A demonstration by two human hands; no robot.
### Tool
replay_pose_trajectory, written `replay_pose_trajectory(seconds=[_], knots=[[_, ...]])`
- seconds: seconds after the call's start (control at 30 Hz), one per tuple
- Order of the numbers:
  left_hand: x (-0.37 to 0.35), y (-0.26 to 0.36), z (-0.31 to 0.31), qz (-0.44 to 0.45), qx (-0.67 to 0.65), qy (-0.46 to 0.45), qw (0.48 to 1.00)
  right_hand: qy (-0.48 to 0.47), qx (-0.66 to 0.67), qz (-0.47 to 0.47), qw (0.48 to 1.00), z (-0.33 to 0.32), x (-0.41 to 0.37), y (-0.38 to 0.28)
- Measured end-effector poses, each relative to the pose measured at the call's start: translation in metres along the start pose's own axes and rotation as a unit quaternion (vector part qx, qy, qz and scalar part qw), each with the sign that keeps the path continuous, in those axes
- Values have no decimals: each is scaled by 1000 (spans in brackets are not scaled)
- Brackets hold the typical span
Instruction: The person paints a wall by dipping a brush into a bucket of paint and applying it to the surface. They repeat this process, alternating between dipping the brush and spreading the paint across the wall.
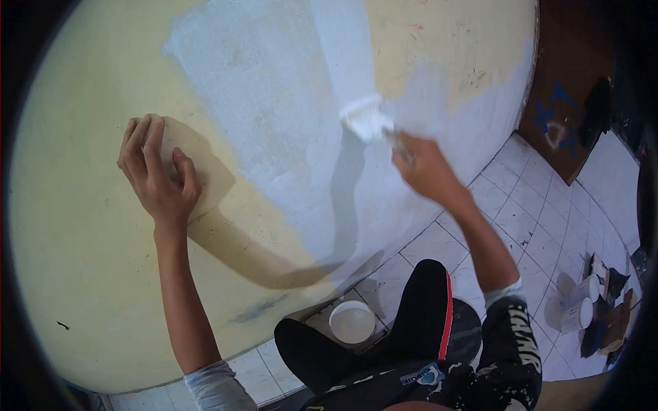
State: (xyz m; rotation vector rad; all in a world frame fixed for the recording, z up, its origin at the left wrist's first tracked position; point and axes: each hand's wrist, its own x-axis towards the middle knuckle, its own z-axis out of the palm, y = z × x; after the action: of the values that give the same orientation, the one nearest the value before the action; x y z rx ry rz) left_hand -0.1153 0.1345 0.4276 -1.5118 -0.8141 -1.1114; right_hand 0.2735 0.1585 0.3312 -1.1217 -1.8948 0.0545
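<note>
Right hand (423,164) — gripping brush (369,122); left hand (161,175) — half-open against wall (89,233).

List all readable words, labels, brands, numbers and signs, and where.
None reads reliably.
Black sleeve: large white lettering, distorted by folds.
Badge at the waist: lettering too blurred.
Brown board: blue marks, no readable word.
White tub: any print too small.

From the brush (368,120), a hand could pass along the wall (274,89) toward 12 o'clock, or toward 9 o'clock up to the left hand (159,168), which blocks the way. The right forearm (483,240) bars 5 o'clock. At 6 o'clock, legs (419,301) flank the bucket (352,322), its mouth reachable from above. A brown board (567,75) stands at 3 o'clock.
</note>
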Motion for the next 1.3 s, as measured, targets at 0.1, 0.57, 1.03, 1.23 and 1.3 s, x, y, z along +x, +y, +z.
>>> replay_pose_trajectory(seconds=[0.1,0.57,1.03,1.23,1.3], knots=[[-2,2,-1,-4,0,-15,1000,-25,16,35,999,2,-35,0],[1,2,-2,-5,-10,-16,1000,24,-176,67,982,-156,147,-67],[3,1,0,6,-14,1,1000,109,-51,-41,992,-75,93,4],[1,2,0,1,-11,-16,1000,-146,-73,92,982,-48,-6,36],[2,3,0,0,-12,-18,1000,-158,-94,56,981,-47,-8,66]])
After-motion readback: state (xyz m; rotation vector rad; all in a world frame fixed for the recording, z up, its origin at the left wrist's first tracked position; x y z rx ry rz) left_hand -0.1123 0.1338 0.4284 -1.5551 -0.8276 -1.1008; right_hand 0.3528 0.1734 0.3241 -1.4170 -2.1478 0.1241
